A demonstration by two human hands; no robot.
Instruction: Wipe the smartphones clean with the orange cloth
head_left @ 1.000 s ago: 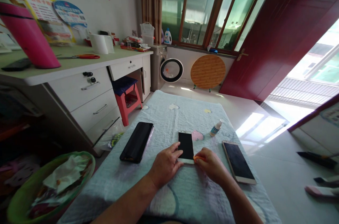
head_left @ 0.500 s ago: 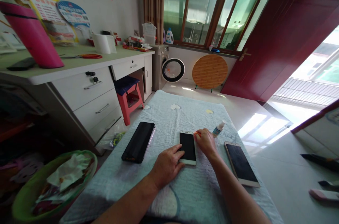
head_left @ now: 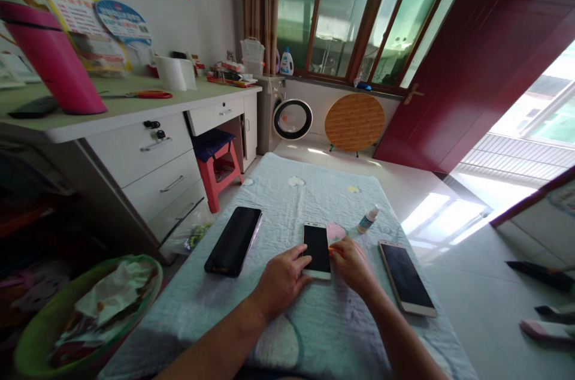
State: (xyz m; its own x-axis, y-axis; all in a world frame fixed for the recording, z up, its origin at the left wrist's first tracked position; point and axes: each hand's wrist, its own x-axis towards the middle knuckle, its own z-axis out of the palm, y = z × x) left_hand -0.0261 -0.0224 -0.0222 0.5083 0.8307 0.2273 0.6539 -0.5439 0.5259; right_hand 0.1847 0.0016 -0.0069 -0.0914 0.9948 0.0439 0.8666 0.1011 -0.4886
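Observation:
A white smartphone with a dark screen lies flat on the cloth. My left hand grips its lower left side, fingertips over the screen's edge and thumb by the bottom corner. At the phone's right edge, my right hand pinches a small orange thing; its kind is mostly hidden by the fingers. Just beyond that hand stands a small spray bottle with a clear cap, leaning in view. A black smartphone lies to the left, and a gold-rimmed smartphone to the right.
A pale blue quilted cloth covers the low table. Left of it stand a green basket with crumpled paper, a red stool and a desk. A round wooden tabletop leans against the far wall.
My right hand has slid down along the phone's right edge, toward me, with the orange thing. A pink patch of the cloth now shows above it. My left hand stays put.

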